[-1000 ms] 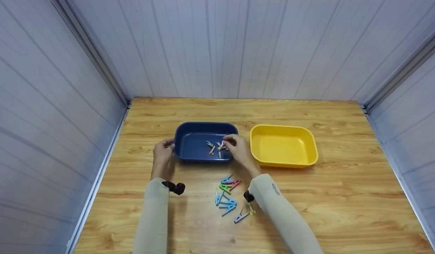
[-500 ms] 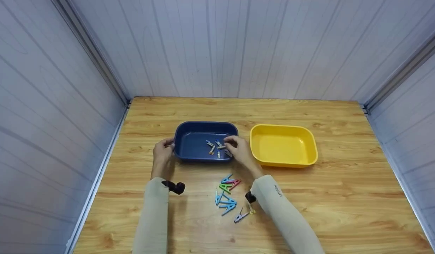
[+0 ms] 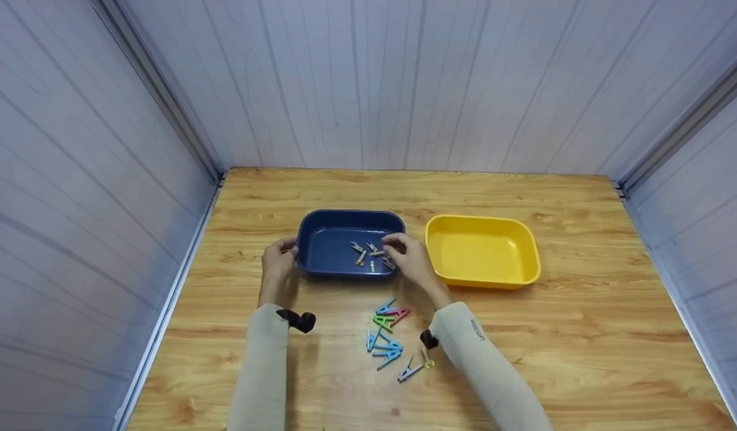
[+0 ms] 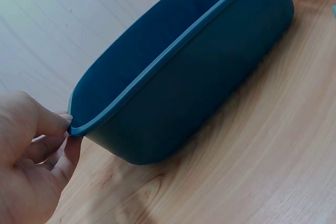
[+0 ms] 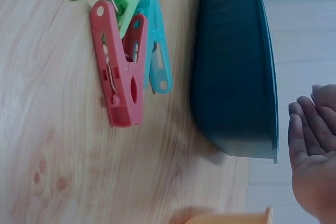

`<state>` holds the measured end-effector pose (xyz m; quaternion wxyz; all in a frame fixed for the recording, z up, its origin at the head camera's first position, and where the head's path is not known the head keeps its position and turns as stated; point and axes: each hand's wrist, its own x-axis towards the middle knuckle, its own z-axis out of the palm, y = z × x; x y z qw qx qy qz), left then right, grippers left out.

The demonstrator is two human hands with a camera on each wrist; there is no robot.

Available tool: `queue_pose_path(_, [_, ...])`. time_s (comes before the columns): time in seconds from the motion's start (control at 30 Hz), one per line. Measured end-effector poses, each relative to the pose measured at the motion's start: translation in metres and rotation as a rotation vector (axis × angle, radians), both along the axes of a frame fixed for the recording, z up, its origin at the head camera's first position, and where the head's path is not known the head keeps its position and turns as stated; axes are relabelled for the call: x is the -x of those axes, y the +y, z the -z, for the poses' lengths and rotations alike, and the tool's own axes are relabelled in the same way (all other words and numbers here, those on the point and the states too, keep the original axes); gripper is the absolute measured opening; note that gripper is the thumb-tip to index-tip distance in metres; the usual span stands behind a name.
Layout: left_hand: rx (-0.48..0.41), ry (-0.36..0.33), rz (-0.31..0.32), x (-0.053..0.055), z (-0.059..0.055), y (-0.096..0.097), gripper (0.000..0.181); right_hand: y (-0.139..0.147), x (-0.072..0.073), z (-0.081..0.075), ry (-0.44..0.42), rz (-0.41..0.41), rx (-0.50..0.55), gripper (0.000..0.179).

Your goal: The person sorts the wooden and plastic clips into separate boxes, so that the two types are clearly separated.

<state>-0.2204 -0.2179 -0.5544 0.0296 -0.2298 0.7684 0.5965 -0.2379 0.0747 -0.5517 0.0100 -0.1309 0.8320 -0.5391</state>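
Observation:
My left hand (image 3: 277, 261) pinches the left rim of a dark blue plastic tub (image 3: 322, 251), thumb over the edge in the left wrist view. Over the tub's right end is my right hand (image 3: 414, 260), its fingers loosely bent and holding nothing in the right wrist view. Several small wooden clothespins (image 3: 361, 258) lie in the right half of the tub, partly hidden by that hand. Between my forearms a loose group of plastic clothespins lies on the table: a red clothespin (image 5: 118, 72), a green clothespin (image 3: 382, 321) and several light blue ones (image 3: 387, 354).
A yellow tub (image 3: 476, 251) with nothing in it stands just right of the blue one. Near my right sleeve lie a grey-white clothespin (image 3: 409, 372) and a small clothespin with a yellow end (image 3: 428, 362). Pale panel walls (image 3: 380, 84) enclose the wooden table.
My right hand has let go of a small clothespin, which now lies in the blue tub, and has drawn slightly right. The left hand keeps its grip on the rim.

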Motion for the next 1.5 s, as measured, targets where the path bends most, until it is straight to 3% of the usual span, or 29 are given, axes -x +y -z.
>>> queue_pose_path(0.27, [-0.075, -0.015, -0.018, -0.002, -0.001, 0.004, 0.030, 0.005, -0.005, 0.001, 0.027, -0.013, 0.013, 0.020])
queue_pose_path(0.43, [-0.076, -0.013, -0.011, -0.002, -0.002, 0.004, 0.031, 0.009, -0.008, 0.000, 0.078, -0.011, 0.040, 0.019])
queue_pose_path(0.67, [-0.096, -0.011, -0.024, -0.002, -0.001, 0.002, 0.031, 0.013, -0.013, -0.003, 0.050, -0.008, 0.090, 0.019])
queue_pose_path(0.97, [-0.041, -0.016, -0.012, -0.003, 0.000, -0.001, 0.030, 0.015, -0.037, -0.032, 0.060, -0.045, 0.108, 0.019])
queue_pose_path(1.07, [-0.045, -0.009, -0.011, -0.003, -0.001, -0.001, 0.031, 0.019, -0.036, -0.023, 0.085, -0.045, 0.128, 0.019])
queue_pose_path(1.23, [-0.090, 0.007, -0.031, -0.002, -0.001, 0.000, 0.031, 0.024, -0.039, -0.023, 0.066, -0.041, 0.124, 0.020])
queue_pose_path(1.37, [-0.001, 0.020, 0.005, -0.003, -0.001, -0.001, 0.030, 0.028, -0.038, -0.014, 0.075, -0.010, 0.133, 0.020])
queue_pose_path(1.5, [-0.003, 0.016, 0.009, -0.004, 0.001, -0.001, 0.030, 0.033, -0.040, -0.008, 0.100, 0.013, 0.142, 0.018])
